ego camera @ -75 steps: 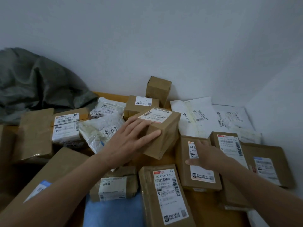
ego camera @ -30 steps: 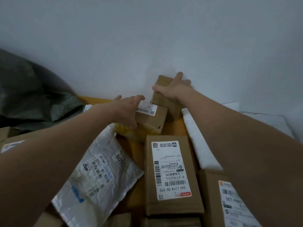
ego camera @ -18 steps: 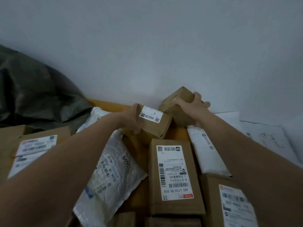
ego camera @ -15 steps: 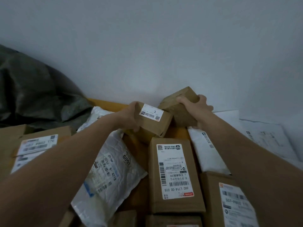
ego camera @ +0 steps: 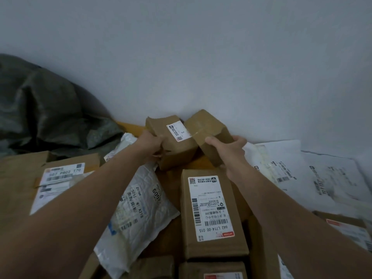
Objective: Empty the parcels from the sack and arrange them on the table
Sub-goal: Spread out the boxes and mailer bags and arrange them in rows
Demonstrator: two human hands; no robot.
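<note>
While left hand (ego camera: 151, 144) grips labelled box (ego camera: 178, 152), right hand (ego camera: 228, 153) plain box (ego camera: 207, 125) — mailers (ego camera: 141, 208) flank both.

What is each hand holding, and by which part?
Left hand: labelled cardboard box, by its left end. Right hand: taped cardboard box, by its near end.

The small box (ego camera: 175, 146) in the left hand (ego camera: 150, 144) is showing a white label with a lone "3" on it. The long box (ego camera: 211, 208) in the middle is carrying a label reading "642 L714-00 015", upside down from here, with "299" higher up. The flat box (ego camera: 60, 178) at the left is showing "507 P802 T70". The white bag (ego camera: 141, 208) is bearing "501E" and "A71B", turned sideways. The print on the white bags at the right (ego camera: 322, 178) is coming out too blurred to read.
</note>
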